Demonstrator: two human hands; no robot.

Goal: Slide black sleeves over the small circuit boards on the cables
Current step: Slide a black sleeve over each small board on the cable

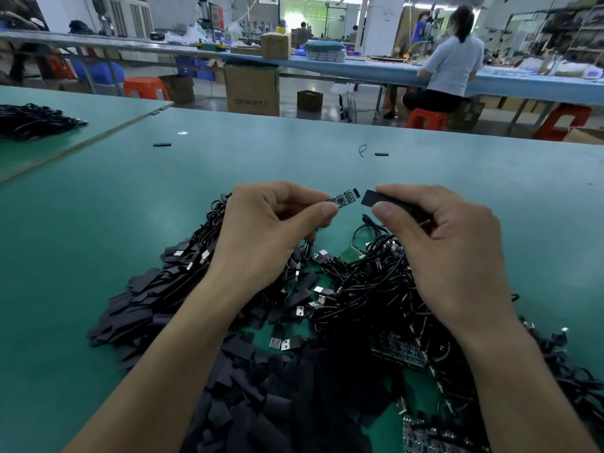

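We hold our left hand (277, 220) above the green table (474, 197), thumb and forefinger pinching a small circuit board (345, 198). The board is narrow and green, with a row of dark parts along its top and a black tip at its free end, which points right. Our right hand (438, 230) pinches a black sleeve (380, 200), flat and matte, its open end facing the board's tip, just beside it but not touching. Under both hands lies a tangle of black cables (369, 282) with silver plugs, and more boards show green among them. A heap of loose black sleeves (261, 387) spreads toward us and off to the left.
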